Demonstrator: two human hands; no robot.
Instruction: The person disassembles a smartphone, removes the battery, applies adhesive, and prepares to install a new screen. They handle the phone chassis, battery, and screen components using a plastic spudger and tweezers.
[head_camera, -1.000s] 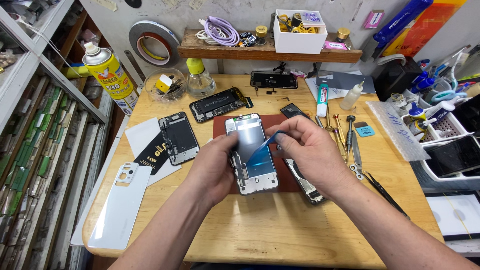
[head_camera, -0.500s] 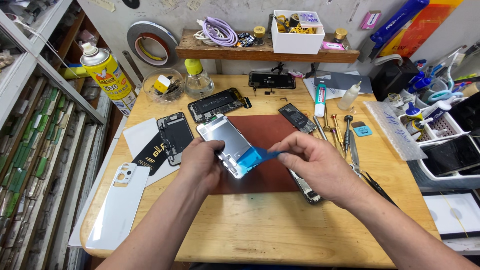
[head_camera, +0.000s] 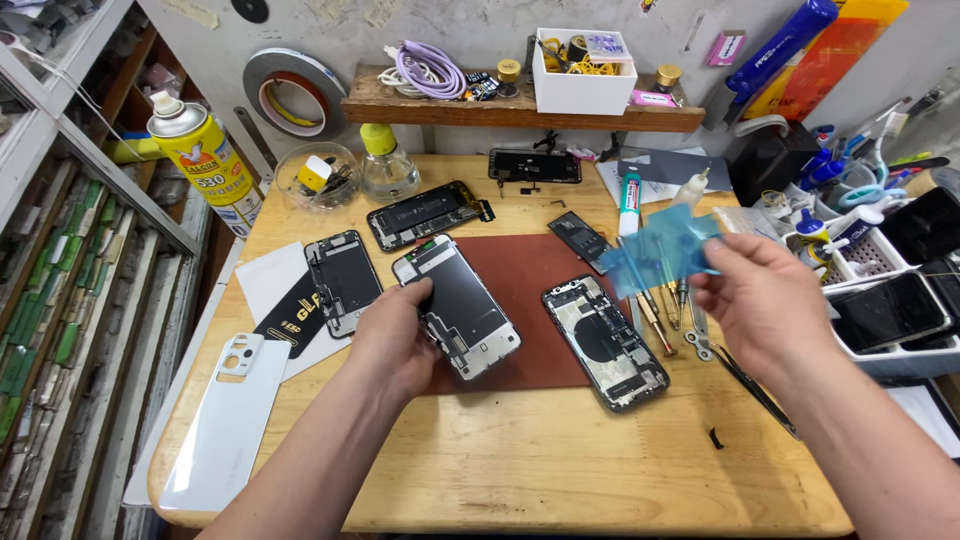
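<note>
Holding: left hand (head_camera: 395, 335) fingers clamp a phone screen panel (head_camera: 457, 305), back side up, over the red mat (head_camera: 540, 300).
Film: right hand (head_camera: 762, 300) fingertips pinch a blue protective film (head_camera: 660, 252), lifted clear.
Risk: panel may slip onto the open phone body (head_camera: 605, 342); film may cling to the tools (head_camera: 665, 310).

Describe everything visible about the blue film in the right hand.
The blue film is a thin, translucent plastic sheet, pale blue, crumpled and curling rather than flat. It is free of the phone screen panel, which the left hand holds over the dark red mat. The right hand pinches one edge, holding the film in the air above the tools at the table's right side. Nothing else touches it.
</note>
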